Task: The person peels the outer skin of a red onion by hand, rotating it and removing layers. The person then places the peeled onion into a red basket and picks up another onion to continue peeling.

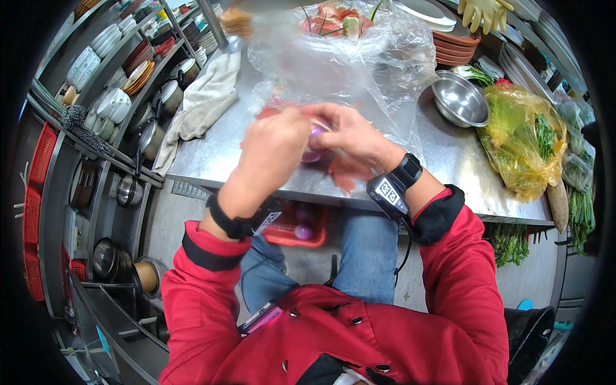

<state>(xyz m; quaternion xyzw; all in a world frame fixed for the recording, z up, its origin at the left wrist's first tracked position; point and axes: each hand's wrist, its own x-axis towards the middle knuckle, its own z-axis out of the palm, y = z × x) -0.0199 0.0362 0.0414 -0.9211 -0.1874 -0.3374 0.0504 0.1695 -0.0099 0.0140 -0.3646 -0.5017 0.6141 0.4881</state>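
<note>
A peeled-looking purple onion (313,155) sits between my hands just above the steel table. My right hand (353,132) grips it, the thumb lying across its side. Against the onion's left side is my left hand (276,147), blurred, with curled fingers; what they pinch is hidden. A pale strip near the right fingertips is too blurred to name. Loose reddish onion skin (347,172) lies under my right hand, and more shows behind the left. Beyond my hands, a clear plastic bag (394,53) holds onion skins (332,19) and green trimmings.
Below the table edge, a red plastic basket (317,238) contains purple onions (303,232). A steel bowl (461,98) and a yellow bag of greens (522,144) stand right. A cloth (207,98) lies left, beside shelves of pots and dishes (166,98). Stacked plates (455,45) stand behind.
</note>
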